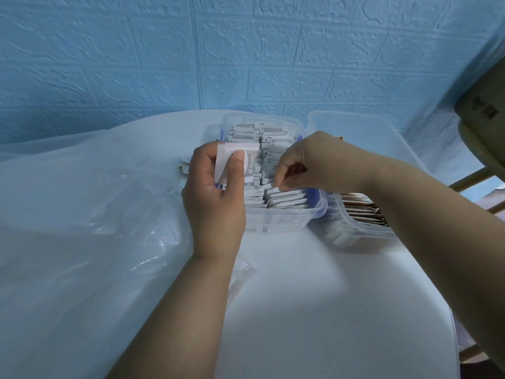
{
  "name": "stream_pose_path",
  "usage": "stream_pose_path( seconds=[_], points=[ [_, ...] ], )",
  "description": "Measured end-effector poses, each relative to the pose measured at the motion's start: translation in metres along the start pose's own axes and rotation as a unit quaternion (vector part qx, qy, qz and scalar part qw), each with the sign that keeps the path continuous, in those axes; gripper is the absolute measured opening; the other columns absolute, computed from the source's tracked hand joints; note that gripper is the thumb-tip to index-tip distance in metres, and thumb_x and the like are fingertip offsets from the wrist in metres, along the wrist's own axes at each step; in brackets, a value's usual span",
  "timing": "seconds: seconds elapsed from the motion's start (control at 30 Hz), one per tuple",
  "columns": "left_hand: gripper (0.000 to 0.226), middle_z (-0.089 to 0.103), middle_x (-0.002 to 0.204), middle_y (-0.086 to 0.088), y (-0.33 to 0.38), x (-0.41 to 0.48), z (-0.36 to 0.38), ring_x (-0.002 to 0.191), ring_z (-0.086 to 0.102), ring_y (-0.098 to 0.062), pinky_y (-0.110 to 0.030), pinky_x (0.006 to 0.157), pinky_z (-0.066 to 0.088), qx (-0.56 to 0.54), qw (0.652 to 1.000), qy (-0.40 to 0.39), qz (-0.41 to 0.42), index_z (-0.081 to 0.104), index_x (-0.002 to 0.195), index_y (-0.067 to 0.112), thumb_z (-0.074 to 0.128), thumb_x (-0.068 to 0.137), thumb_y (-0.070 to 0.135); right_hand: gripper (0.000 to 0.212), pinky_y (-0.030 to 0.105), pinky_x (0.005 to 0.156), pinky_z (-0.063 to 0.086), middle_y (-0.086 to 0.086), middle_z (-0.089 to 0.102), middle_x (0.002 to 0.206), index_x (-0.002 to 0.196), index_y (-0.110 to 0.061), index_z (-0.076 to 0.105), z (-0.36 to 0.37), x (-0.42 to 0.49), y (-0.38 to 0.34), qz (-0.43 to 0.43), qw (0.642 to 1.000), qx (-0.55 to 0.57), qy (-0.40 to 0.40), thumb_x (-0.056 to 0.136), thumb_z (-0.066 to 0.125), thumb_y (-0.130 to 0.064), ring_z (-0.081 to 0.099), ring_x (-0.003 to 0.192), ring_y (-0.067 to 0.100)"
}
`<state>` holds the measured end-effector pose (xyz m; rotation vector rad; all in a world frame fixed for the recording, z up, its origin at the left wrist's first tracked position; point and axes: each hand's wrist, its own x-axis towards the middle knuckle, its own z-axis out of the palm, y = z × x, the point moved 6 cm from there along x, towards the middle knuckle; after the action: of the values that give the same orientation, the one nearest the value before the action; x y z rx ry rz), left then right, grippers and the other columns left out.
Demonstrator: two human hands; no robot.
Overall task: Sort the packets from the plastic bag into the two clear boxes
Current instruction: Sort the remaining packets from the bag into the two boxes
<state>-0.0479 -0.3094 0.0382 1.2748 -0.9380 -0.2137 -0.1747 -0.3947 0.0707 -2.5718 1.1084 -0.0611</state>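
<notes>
- Table (314,296): white top filling the lower and middle frame; everything below rests on it
- Plastic bag (95,214): clear and crumpled, spread over the left half of the frame; a few loose packets seem to lie at its upper edge, too blurred to count
- Right clear box (366,127): right of centre, touching or just beside its neighbour; brown packets (360,209) stand on edge in its near end
- Centre clear box (287,217): blue clips on its sides, packed nearly full with white-grey packets (284,198) in upright rows
- Right hand (314,162): over the centre box, fingertips curled down and pinching the tops of packets in the near row, apparently parting them
- Left hand (216,203): at the box's left edge, thumb and fingers gripping the held packet (222,162) upright; one or several, cannot tell
- Step in hand, as judged: slotting the held packet into the centre box. Hold the gap wide with the right fingertips, lower the packet edge-first, facing as its neighbours do, and release only once seated
</notes>
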Motion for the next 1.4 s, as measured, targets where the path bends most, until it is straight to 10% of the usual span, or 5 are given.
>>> stream_pose_path(
  seconds=[0.3, 0.5, 0.63, 1.0, 1.4],
  points=[
    [0.004, 0.062, 0.078, 0.021, -0.002, 0.001, 0.003, 0.074, 0.055, 0.008, -0.007, 0.069, 0.040, -0.010, 0.999, -0.038, -0.010, 0.062, 0.085, 0.031, 0.062, 0.082, 0.028, 0.010, 0.009, 0.072, 0.042, -0.011, 0.066, 0.081, 0.093, -0.023, 0.067, -0.009, -0.002, -0.003, -0.025, 0.995, 0.080, 0.047, 0.087, 0.063, -0.016, 0.058, 0.075, -0.004],
    [0.009, 0.065, 0.074, 0.024, -0.001, 0.000, 0.004, 0.072, 0.058, 0.008, -0.004, 0.065, 0.038, -0.033, 0.997, -0.056, -0.028, 0.066, 0.086, 0.028, 0.067, 0.082, 0.020, 0.022, 0.040, 0.082, 0.055, 0.016, 0.065, 0.099, 0.099, -0.022, 0.060, -0.003, -0.008, -0.024, -0.080, 0.938, 0.334, 0.049, 0.081, 0.070, -0.014, 0.065, 0.083, 0.034],
    [0.008, 0.063, 0.074, 0.029, -0.001, 0.001, 0.004, 0.073, 0.057, 0.007, -0.007, 0.068, 0.040, -0.008, 0.998, -0.062, -0.011, 0.061, 0.076, 0.039, 0.060, 0.083, 0.036, 0.017, 0.022, 0.066, 0.053, 0.011, 0.066, 0.071, 0.081, -0.015, 0.064, -0.009, -0.007, -0.014, -0.053, 0.929, 0.347, 0.116, 0.075, 0.072, -0.001, 0.061, 0.062, 0.014],
    [0.014, 0.055, 0.089, 0.029, -0.012, 0.003, 0.003, 0.100, 0.054, -0.012, -0.035, 0.091, 0.044, 0.046, 0.998, -0.023, -0.035, 0.058, 0.088, 0.038, 0.048, 0.084, 0.029, 0.018, 0.002, 0.063, 0.037, -0.019, 0.063, 0.072, 0.078, -0.028, 0.066, -0.022, -0.017, 0.005, -0.024, 0.992, 0.084, 0.094, 0.077, 0.073, -0.012, 0.055, 0.064, -0.009],
    [0.023, 0.050, 0.103, 0.023, -0.022, 0.003, 0.006, 0.107, 0.049, -0.002, -0.022, 0.094, 0.039, 0.052, 0.987, -0.065, -0.134, 0.056, 0.111, 0.028, 0.055, 0.088, 0.025, 0.009, 0.012, 0.068, 0.041, -0.016, 0.061, 0.072, 0.084, -0.023, 0.073, -0.011, -0.008, 0.000, -0.033, 0.997, 0.005, 0.066, 0.079, 0.070, -0.015, 0.056, 0.068, 0.001]
  ],
)
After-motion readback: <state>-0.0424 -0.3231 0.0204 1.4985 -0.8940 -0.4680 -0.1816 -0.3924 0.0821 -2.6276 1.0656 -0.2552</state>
